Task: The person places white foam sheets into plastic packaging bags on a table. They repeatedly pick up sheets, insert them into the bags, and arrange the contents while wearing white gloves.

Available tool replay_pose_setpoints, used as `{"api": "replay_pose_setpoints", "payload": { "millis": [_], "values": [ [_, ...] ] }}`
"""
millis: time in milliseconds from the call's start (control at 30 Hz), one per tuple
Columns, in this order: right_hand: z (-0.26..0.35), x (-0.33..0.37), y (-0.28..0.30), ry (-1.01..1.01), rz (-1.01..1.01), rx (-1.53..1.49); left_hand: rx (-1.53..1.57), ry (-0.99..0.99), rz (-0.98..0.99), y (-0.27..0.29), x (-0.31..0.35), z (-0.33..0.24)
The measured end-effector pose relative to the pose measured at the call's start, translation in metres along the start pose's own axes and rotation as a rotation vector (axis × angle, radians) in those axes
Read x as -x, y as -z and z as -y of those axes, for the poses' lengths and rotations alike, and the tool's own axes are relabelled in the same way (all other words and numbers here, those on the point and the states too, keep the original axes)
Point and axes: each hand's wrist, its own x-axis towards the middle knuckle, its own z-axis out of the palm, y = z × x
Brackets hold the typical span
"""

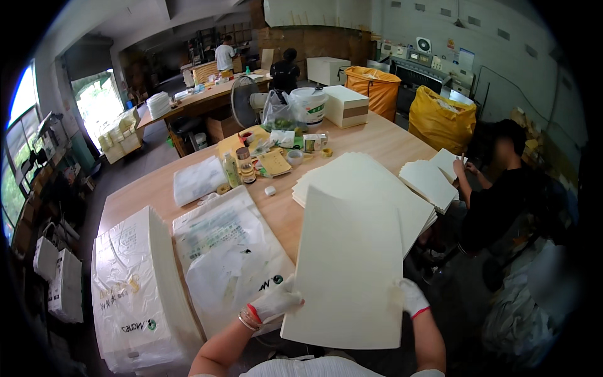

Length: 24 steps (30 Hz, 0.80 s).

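A large cream sheet of paper or thin board (348,270) stands tilted up in front of me at the table's near edge. My left hand (276,300), in a white glove with a red cuff, is closed on its lower left edge. My right hand (412,298), gloved the same way, grips its lower right edge, with the fingers partly hidden. Just behind it, a fanned stack of similar cream sheets (370,173) lies on the wooden table (147,186). A flat, printed plastic bag (235,264) lies near my left hand.
A tall plastic-wrapped stack (135,295) stands at the left table edge. Bottles (244,164), tape rolls (294,157), a white bucket (309,105) and a box (344,107) sit farther back. At right, a seated person (499,188) handles smaller sheets (428,179). Yellow sack (443,118) beyond.
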Motion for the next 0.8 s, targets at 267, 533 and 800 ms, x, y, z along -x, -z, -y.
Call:
{"api": "replay_pose_setpoints", "payload": {
  "millis": [267,533,800],
  "values": [
    [0.059,0.018,-0.207,-0.002,-0.305,-0.135,-1.203,-0.604,-0.380,-0.100,-0.028,0.095],
    [0.150,0.050,-0.184,0.290,-0.301,-0.059,-0.691,-0.261,-0.756,0.121,0.066,0.037],
    [0.217,0.098,-0.201,0.758,-0.090,0.585,0.976,-0.441,-0.231,0.165,0.008,0.117]
  ]
}}
